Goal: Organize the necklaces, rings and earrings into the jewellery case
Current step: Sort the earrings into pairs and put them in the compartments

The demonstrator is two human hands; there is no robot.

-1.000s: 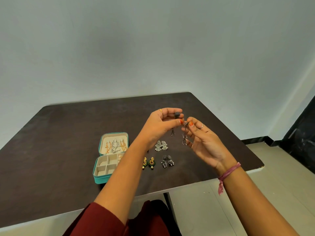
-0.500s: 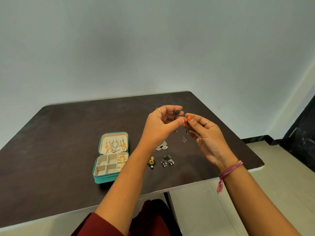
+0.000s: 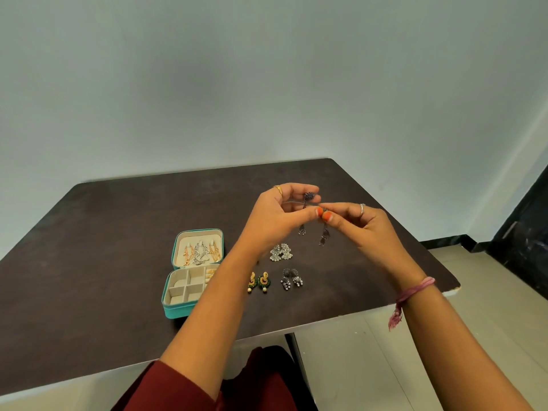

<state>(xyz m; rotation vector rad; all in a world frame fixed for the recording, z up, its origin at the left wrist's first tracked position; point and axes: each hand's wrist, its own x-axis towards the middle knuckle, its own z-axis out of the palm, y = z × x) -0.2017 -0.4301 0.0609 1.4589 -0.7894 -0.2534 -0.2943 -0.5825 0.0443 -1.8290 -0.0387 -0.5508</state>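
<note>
Above the dark matte table (image 3: 118,232), right of the teal case (image 3: 181,307), the left hand (image 3: 275,218) and right hand (image 3: 364,229) each pinch a dangling dark metal earring (image 3: 324,237).

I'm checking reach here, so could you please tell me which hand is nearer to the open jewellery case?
Left. The left hand is raised up and to the right of the jewellery case; the right hand is farther right, beyond it.
</note>
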